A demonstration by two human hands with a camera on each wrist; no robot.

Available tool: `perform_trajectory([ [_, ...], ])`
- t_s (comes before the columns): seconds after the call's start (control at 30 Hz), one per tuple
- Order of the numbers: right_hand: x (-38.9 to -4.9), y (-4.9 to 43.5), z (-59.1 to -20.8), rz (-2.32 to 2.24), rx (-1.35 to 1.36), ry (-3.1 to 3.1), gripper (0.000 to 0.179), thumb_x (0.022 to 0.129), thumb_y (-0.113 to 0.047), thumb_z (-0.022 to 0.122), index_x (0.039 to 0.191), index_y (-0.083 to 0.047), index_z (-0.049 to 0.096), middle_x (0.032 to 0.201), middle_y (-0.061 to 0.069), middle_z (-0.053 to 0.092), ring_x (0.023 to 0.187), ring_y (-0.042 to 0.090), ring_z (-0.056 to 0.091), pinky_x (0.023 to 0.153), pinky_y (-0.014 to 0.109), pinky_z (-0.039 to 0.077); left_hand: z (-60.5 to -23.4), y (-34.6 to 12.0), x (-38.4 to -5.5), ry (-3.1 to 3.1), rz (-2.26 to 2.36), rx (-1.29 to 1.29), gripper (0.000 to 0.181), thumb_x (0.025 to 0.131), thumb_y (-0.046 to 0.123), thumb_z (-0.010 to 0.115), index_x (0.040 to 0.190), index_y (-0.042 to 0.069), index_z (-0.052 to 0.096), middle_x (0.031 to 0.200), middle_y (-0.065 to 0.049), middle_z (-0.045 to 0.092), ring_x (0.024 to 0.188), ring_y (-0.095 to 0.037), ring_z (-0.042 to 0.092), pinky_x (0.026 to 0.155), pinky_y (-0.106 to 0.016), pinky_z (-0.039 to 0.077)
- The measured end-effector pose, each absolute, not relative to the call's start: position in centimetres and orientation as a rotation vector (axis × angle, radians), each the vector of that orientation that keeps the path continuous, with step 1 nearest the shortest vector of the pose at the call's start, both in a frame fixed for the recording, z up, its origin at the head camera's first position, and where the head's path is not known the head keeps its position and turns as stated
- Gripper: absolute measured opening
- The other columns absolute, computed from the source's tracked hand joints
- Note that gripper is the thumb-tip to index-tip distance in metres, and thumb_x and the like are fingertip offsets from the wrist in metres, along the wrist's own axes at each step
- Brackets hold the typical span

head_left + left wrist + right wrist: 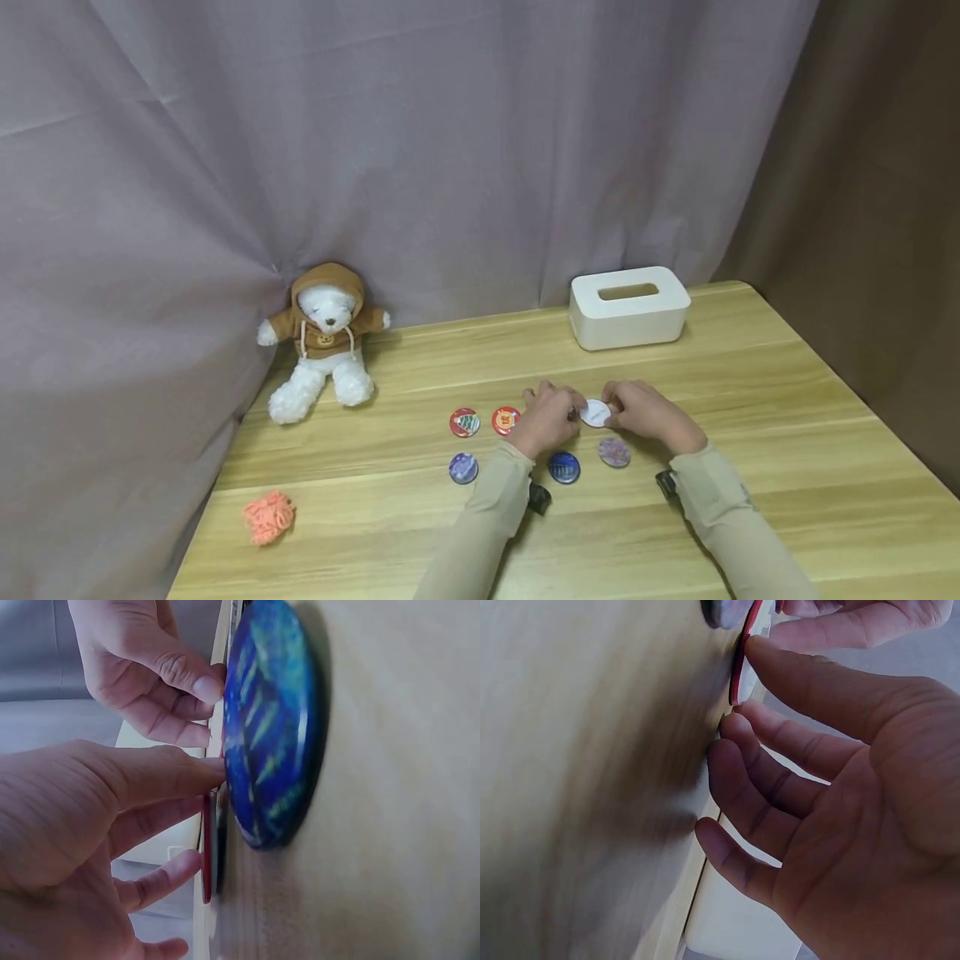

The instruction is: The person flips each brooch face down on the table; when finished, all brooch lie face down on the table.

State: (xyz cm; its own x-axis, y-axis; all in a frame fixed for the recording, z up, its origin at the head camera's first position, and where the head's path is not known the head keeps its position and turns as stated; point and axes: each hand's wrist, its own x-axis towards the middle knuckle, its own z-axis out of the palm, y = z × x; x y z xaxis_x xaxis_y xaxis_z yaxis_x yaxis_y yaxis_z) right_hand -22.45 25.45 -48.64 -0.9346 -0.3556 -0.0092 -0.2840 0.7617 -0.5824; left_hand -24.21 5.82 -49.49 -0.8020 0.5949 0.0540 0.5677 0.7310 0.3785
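Both hands meet at a white round badge (596, 413) on the wooden table. My left hand (550, 419) pinches its left edge, and my right hand (651, 414) holds the right edge between thumb and fingers. In the right wrist view the badge (747, 675) shows a red rim. Left of the left hand lie a red badge with a gold centre (505, 419), partly covered by that hand, and a red-and-green badge (465, 422). Nearer are a purple badge (463, 468), a dark blue badge (564, 467) and a pinkish-lilac badge (614, 452).
A white tissue box (630, 321) stands at the back right of the table. A white teddy bear in a brown hoodie (326, 337) sits at the back left. A coral-coloured knitted or fluffy item (268, 517) lies front left. Grey curtain (450, 167) hangs behind.
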Motion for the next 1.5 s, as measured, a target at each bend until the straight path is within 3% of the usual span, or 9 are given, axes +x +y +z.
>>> perform_trajectory([
  [0.57, -22.6, 24.8, -47.9, -0.951, -0.461, 2.856, 0.025, 0.086, -0.002, 0.071, 0.109, 0.008, 0.064, 0.075, 0.002, 0.055, 0.065, 0.016, 0.05, 0.06, 0.033, 0.045, -49.2, 4.4, -24.2, 2.846, 0.628, 0.806, 0.056, 0.079, 0.022, 0.085, 0.132, 0.021, 0.066, 0.134, -0.001, 0.061, 0.123, -0.026, 0.051, 0.103, -0.053, 0.035],
  [0.67, -22.7, 24.6, -47.8, -0.953, -0.487, 2.891, 0.026, 0.086, -0.002, 0.071, 0.109, 0.008, 0.064, 0.081, 0.005, 0.06, 0.07, 0.018, 0.055, 0.067, 0.037, 0.05, -49.2, 4.0, -24.1, 2.843, 0.657, 0.793, 0.058, 0.079, 0.026, 0.086, 0.133, 0.02, 0.064, 0.135, -0.001, 0.06, 0.122, -0.025, 0.051, 0.102, -0.05, 0.035],
  [0.77, -22.9, 24.2, -47.4, -0.955, -0.556, 2.921, 0.03, 0.085, -0.003, 0.073, 0.111, 0.01, 0.065, 0.092, 0.014, 0.067, 0.082, 0.029, 0.064, 0.078, 0.047, 0.053, -49.0, 3.6, -24.1, 2.842, 0.675, 0.79, 0.059, 0.08, 0.028, 0.085, 0.134, 0.019, 0.063, 0.135, -0.001, 0.061, 0.12, -0.023, 0.052, 0.098, -0.045, 0.036],
  [0.87, -23.3, 23.7, -47.1, -0.956, -0.621, 2.938, 0.032, 0.083, -0.001, 0.074, 0.111, 0.01, 0.065, 0.103, 0.023, 0.069, 0.097, 0.04, 0.066, 0.088, 0.055, 0.051, -48.9, 3.2, -24.3, 2.85, 0.683, 0.788, 0.059, 0.08, 0.03, 0.085, 0.134, 0.019, 0.063, 0.133, 0.0, 0.062, 0.117, -0.022, 0.053, 0.098, -0.045, 0.036],
  [0.97, -23.6, 23.2, -47.0, -0.95, -0.653, 2.927, 0.034, 0.08, 0.001, 0.075, 0.112, 0.011, 0.065, 0.106, 0.025, 0.069, 0.101, 0.044, 0.065, 0.09, 0.056, 0.05, -48.8, 2.9, -24.3, 2.856, 0.675, 0.783, 0.059, 0.081, 0.031, 0.084, 0.134, 0.019, 0.063, 0.134, 0.0, 0.062, 0.118, -0.023, 0.053, 0.1, -0.047, 0.036],
  [1.27, -24.2, 21.6, -47.3, -0.93, -0.715, 2.88, 0.04, 0.069, 0.005, 0.076, 0.108, 0.01, 0.067, 0.103, 0.021, 0.07, 0.1, 0.042, 0.065, 0.09, 0.056, 0.05, -49.3, 2.1, -24.3, 2.875, 0.666, 0.791, 0.058, 0.077, 0.023, 0.087, 0.131, 0.017, 0.065, 0.126, 0.0, 0.064, 0.109, -0.019, 0.051, 0.091, -0.04, 0.034],
  [1.5, -24.2, 20.3, -47.4, -0.947, -0.751, 2.841, 0.037, 0.061, 0.013, 0.077, 0.096, 0.003, 0.068, 0.092, 0.011, 0.069, 0.086, 0.029, 0.064, 0.081, 0.047, 0.052, -49.5, 1.7, -24.4, 2.867, 0.708, 0.79, 0.051, 0.077, 0.018, 0.087, 0.124, 0.017, 0.069, 0.115, 0.003, 0.067, 0.102, -0.016, 0.051, 0.092, -0.043, 0.034],
])
